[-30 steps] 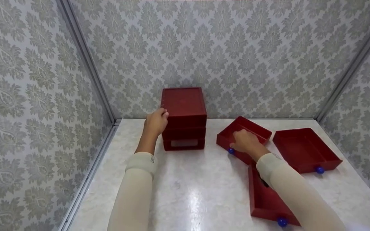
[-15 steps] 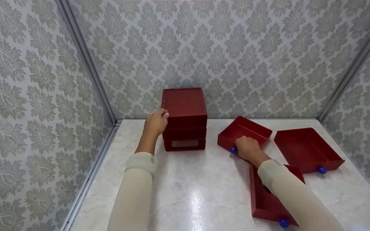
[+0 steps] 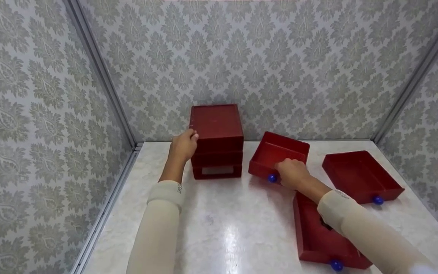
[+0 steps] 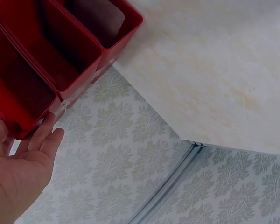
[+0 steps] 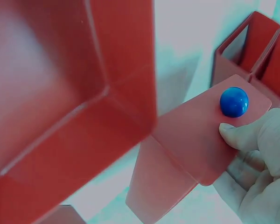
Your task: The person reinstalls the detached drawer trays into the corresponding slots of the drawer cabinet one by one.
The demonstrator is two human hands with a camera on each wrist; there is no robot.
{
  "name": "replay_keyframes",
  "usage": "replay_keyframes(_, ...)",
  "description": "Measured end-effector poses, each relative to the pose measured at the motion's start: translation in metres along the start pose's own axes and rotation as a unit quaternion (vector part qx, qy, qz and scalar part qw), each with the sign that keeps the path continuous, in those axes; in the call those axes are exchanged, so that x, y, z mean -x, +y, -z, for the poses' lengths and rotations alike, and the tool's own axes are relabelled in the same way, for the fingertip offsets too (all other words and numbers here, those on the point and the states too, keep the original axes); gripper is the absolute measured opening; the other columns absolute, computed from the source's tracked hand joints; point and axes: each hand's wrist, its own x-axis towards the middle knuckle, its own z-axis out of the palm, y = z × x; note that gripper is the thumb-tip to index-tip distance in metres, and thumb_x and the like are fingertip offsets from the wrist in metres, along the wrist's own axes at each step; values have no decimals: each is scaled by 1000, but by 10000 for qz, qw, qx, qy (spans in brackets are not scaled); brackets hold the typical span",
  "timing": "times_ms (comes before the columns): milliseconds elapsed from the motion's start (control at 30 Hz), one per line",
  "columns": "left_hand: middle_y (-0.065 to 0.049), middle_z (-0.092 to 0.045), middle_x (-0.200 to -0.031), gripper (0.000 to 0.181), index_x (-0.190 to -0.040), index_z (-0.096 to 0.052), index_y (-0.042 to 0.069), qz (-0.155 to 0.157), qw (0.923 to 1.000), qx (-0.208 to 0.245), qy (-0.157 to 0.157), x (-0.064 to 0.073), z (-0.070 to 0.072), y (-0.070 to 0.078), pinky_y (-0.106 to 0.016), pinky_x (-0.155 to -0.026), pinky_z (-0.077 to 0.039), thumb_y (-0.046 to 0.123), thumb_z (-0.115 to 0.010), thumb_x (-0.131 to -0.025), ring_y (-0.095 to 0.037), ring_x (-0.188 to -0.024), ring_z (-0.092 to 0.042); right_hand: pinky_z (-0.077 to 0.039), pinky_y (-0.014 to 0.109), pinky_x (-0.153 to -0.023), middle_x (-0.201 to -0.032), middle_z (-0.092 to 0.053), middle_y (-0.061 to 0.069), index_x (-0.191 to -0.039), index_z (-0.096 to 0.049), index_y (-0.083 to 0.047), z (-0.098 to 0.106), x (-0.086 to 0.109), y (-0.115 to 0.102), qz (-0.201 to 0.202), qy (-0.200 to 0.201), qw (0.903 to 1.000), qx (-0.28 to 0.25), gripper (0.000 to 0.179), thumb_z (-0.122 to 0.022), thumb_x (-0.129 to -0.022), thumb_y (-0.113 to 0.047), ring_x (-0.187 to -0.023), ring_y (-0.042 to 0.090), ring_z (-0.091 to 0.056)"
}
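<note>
On the left stands a red three-tier drawer cabinet (image 3: pixel 217 121) with open fronts. My left hand (image 3: pixel 184 146) grips its upper left front edge, and the left wrist view shows the fingers (image 4: pixel 43 133) curled at the corner of the end compartment (image 4: pixel 14 88). To the right of the cabinet is a red drawer (image 3: pixel 259 170), tilted slightly, with a blue ball knob (image 3: pixel 272 177). My right hand (image 3: pixel 295 175) pinches its front wall. In the right wrist view the thumb (image 5: pixel 231 134) presses the front panel (image 5: pixel 191 133) just below the knob, with the other fingers behind.
A second red drawer (image 3: pixel 388 196) with a blue knob lies at the far right. Another drawer (image 3: pixel 299 236) lies nearer the front, partly under my right forearm. Patterned walls (image 3: pixel 257 68) enclose the white table (image 3: pixel 203 228) at the back and sides.
My right hand has come to the drawer's front wall and gripped it. That drawer has shifted left and turned to face more forward. My left hand stays on the cabinet.
</note>
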Motion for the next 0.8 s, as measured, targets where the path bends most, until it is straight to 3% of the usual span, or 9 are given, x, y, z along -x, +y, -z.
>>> replay_keyframes(333, -8, -60, -147, 40, -143, -58, 15, -2, 10000, -25, -64, -2, -1, -1, -50, -114, -43, 34, -46, -110, -29, -139, -53, -60, 37, -74, -77, -72, 4, -102, -77, -12, 12, 39, -50, 496, -236, 9980, 318, 24, -87, -81, -20, -69, 19, -64)
replay_keyframes(533, -8, -61, -146, 39, -142, -59, 16, 0, 10000, -71, -50, -1, -1, 0, -49, -114, -44, 35, -46, -110, -29, -138, -54, -56, 32, -63, -67, -64, 1, -93, -75, -11, 15, 68, -85, 1069, -122, 9942, 79, 16, -86, -83, -18, -61, 15, -58)
replay_keyframes(800, -8, -63, -143, 37, -140, -60, 16, -41, 9999, -95, 28, -1, -1, -1, -50, -111, -46, 33, -46, -110, -30, -134, -57, -60, 29, -67, -71, -68, 0, -101, -76, -13, 16, 90, -114, 1471, -471, 9880, -4, 16, -82, -88, -18, -62, 12, -62)
